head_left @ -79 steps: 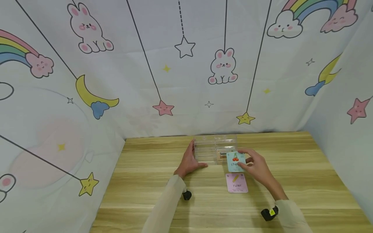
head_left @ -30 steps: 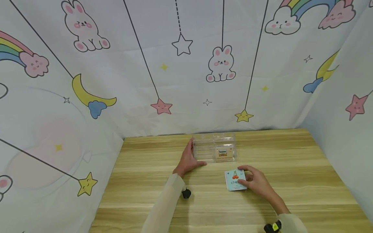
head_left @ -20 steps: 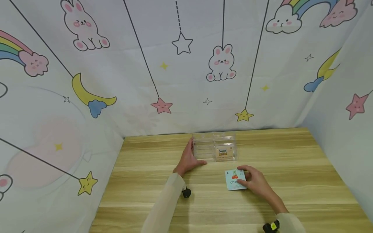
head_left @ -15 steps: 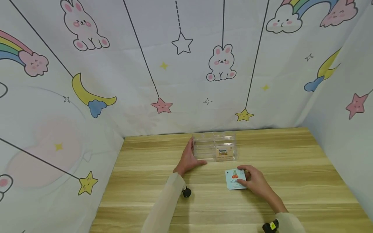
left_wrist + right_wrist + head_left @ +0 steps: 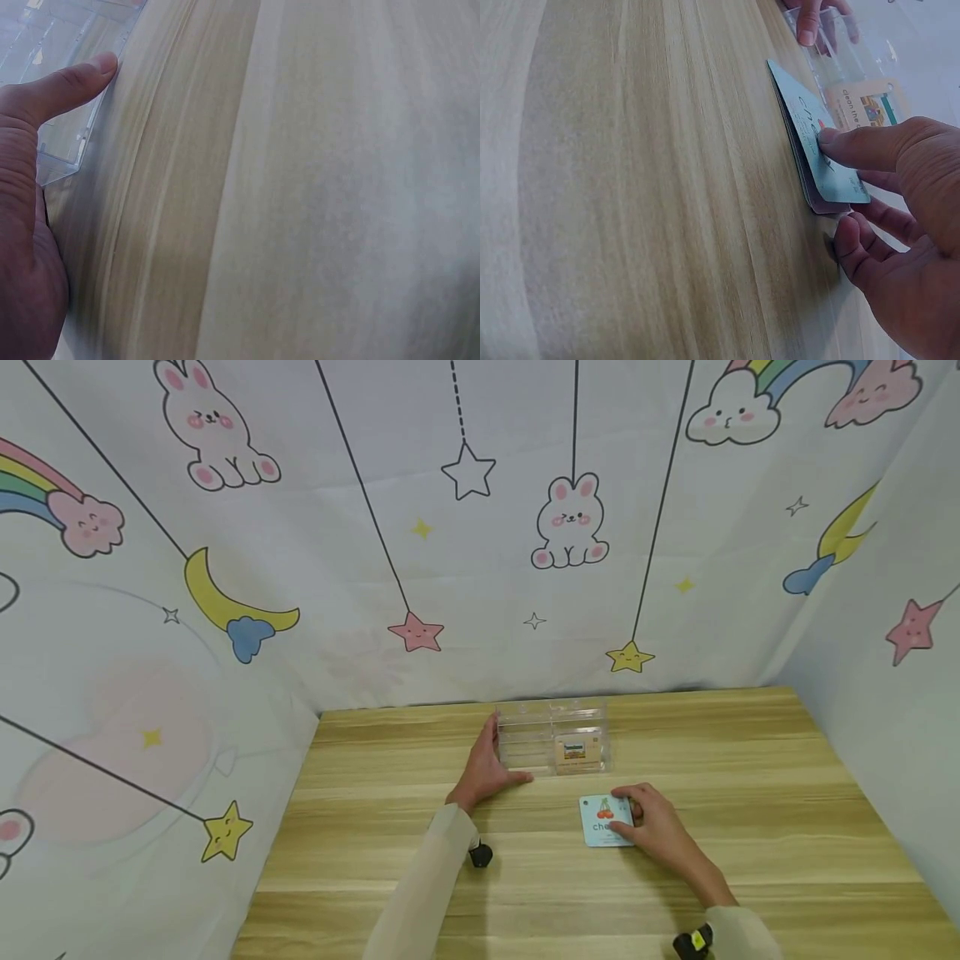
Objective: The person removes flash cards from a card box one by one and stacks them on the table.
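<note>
In the head view my right hand (image 5: 660, 828) pinches a light blue "cherry" flash card (image 5: 596, 814) on the wooden table. The right wrist view shows my thumb over its printed face and my fingers at its far edge. A second, darker-looking card edge (image 5: 807, 196) shows beneath it. My left hand (image 5: 483, 770) holds the left end of a clear plastic card rack (image 5: 525, 752), thumb along its front edge and fingers by its side. An orange-toned picture card (image 5: 579, 753) stands in the rack's lower right compartment.
The wooden table (image 5: 360, 827) ends at a white printed curtain (image 5: 495, 577) close behind the rack. Similar curtain walls rise at left and right. A small black wrist camera (image 5: 482, 856) sits on the left sleeve and another one (image 5: 692, 942) at the right.
The cherry card has come toward me from in front of the rack and now covers the pink "ruler" card's spot. Over the last second both hands stay nearly still.
</note>
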{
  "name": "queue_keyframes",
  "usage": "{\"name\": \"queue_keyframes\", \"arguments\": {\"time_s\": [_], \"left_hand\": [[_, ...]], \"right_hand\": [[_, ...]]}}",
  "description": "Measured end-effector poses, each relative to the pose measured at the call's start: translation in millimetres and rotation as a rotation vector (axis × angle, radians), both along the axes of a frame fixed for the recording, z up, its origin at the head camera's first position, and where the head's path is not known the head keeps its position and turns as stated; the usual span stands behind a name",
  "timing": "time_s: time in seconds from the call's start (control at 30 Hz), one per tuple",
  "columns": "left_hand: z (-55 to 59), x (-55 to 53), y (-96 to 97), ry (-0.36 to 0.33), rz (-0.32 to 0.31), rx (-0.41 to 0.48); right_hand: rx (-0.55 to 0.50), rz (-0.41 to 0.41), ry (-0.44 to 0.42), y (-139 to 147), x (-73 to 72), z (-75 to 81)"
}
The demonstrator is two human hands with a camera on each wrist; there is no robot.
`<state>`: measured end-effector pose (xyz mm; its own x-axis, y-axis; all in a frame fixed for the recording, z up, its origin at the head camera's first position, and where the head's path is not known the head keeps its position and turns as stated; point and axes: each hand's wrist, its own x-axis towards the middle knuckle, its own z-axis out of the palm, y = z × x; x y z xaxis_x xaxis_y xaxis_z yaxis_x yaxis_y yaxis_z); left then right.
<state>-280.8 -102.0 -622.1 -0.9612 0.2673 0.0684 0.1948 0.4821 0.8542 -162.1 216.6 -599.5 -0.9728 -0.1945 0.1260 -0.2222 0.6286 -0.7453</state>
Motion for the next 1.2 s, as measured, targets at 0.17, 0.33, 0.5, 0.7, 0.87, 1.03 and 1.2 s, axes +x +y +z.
{"name": "queue_keyframes", "arguments": {"time_s": [0.17,0.33,0.5,0.7,0.87,1.03,1.2], "left_hand": [[0.9,0.3,0.2,-0.002,-0.003,0.005],[1.1,0.4,0.4,-0.007,-0.005,0.011],[1.9,1.0,0.2,-0.015,-0.004,0.015],[1.2,1.0,-0.2,-0.016,-0.003,0.015],[-0.6,0.1,-1.1,-0.026,0.004,0.003],[-0.5,0.5,-1.0,-0.020,-0.002,0.012],[0.1,0.5,-0.7,-0.014,-0.001,0.004]], "right_hand": [[0.021,-0.002,0.001,-1.2,1.1,-0.6],[0.050,-0.002,-0.031,-0.8,0.3,0.4],[0.062,0.005,-0.050,0.3,-0.9,-0.4],[0.097,0.016,-0.047,1.4,-2.4,-1.1],[0.103,0.032,-0.055,1.8,-3.8,-1.5],[0.082,0.021,-0.054,1.7,-5.3,3.1],[0.083,0.022,-0.020,1.8,-9.5,10.8]]}}
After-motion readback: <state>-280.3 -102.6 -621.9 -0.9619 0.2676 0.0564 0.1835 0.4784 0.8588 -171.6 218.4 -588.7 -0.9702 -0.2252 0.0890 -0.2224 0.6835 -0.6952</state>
